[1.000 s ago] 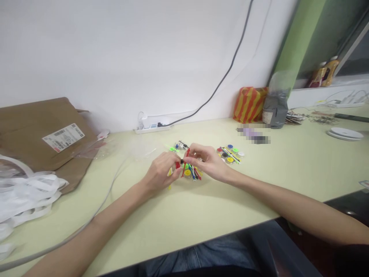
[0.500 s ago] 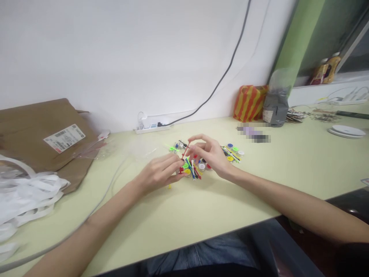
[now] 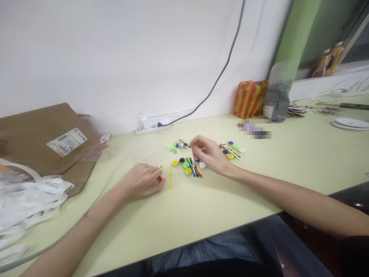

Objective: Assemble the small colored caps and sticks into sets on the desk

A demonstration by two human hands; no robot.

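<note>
My left hand (image 3: 141,181) rests low on the pale table (image 3: 201,207), fingers curled over a small red piece (image 3: 159,178) at its fingertips. My right hand (image 3: 209,154) hovers over a cluster of small coloured caps and thin sticks (image 3: 188,165), thumb and forefinger pinched together; what they pinch is too small to make out. A yellow stick (image 3: 171,177) lies between the two hands. A second group of coloured caps (image 3: 232,151) sits just right of my right hand.
A brown paper parcel (image 3: 49,142) and white straps (image 3: 25,200) lie at the left. A white power strip (image 3: 152,124) with a grey cable sits by the wall. A striped bag (image 3: 249,99), a grey pouch (image 3: 276,104) and white plates (image 3: 350,124) stand at the right.
The hands have come apart. My left hand moved left and down to the table with the red piece. My right hand stayed over the coloured pieces and closed into a pinch.
</note>
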